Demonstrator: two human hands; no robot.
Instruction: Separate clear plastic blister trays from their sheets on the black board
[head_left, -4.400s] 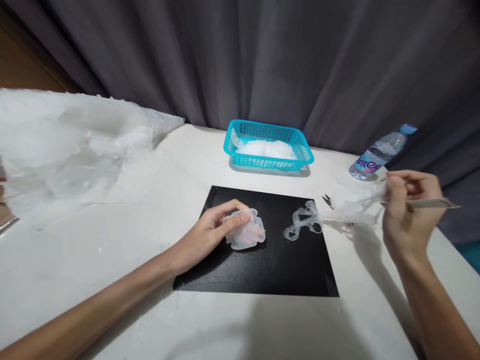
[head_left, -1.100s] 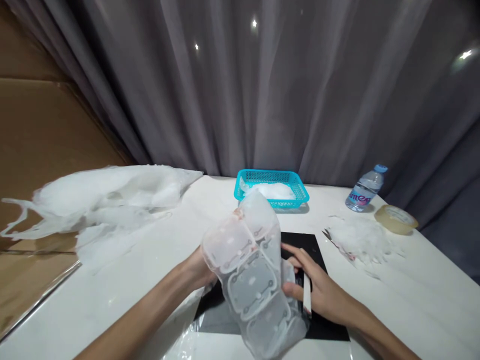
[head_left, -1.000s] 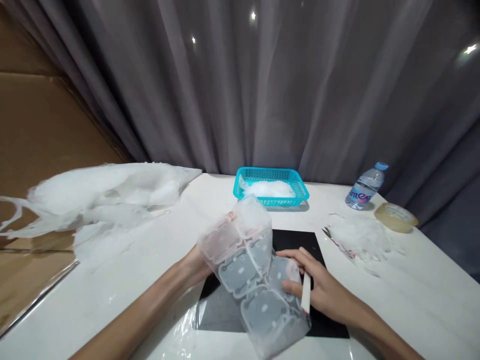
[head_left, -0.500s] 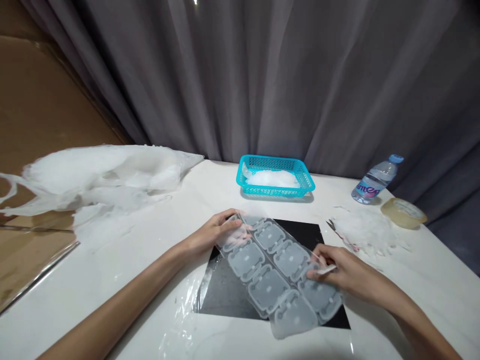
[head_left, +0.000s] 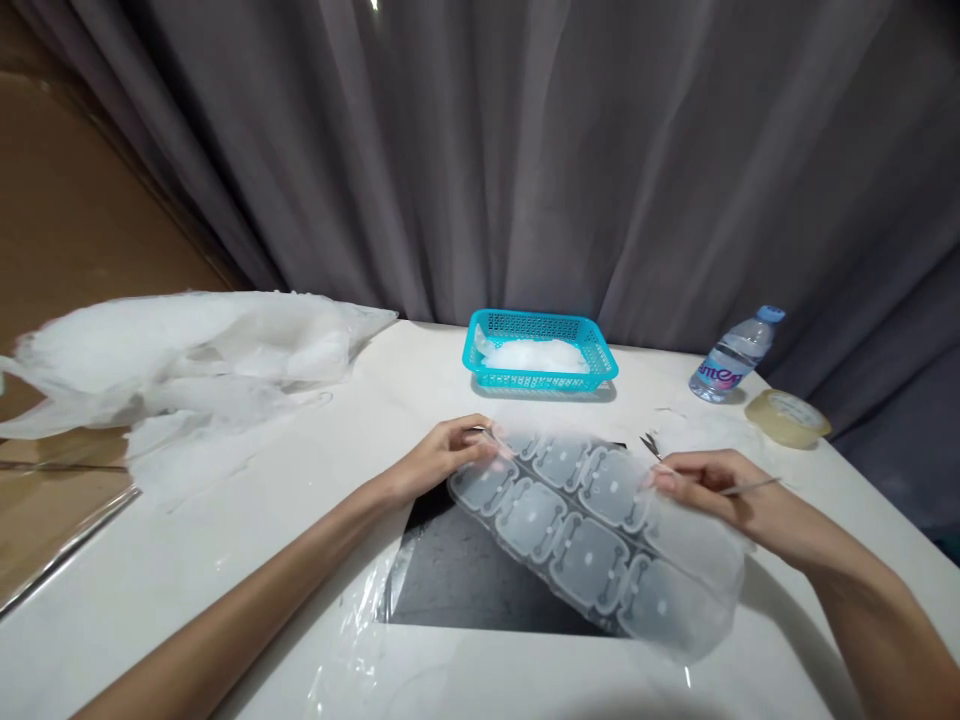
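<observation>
A translucent plastic sheet (head_left: 532, 518) with two rows of rounded-square pockets is held up at a slant above a dark mat (head_left: 480, 590). My left hand (head_left: 450, 452) pinches its upper left corner between thumb and fingers. On the right, my right hand (head_left: 712, 485) is closed on the sheet's upper edge. A thin pale strip (head_left: 756, 486) also sticks out from that hand; its kind cannot be made out. The sheet's right end is blurred. Just behind the right hand, small scissors (head_left: 650, 445) show only their blades.
Behind the mat stands a turquoise basket (head_left: 541, 380) with white fluffy stuffing (head_left: 536, 355) in it. A plastic bag of white stuffing (head_left: 210, 345) lies at left, near cardboard (head_left: 67, 520). A water bottle (head_left: 731, 360) and a roll of clear tape (head_left: 787, 418) are at right.
The sheet has swung up and to the right, its right end rising with my right hand. My left hand keeps its corner nearly in place. The view has shifted slightly.
</observation>
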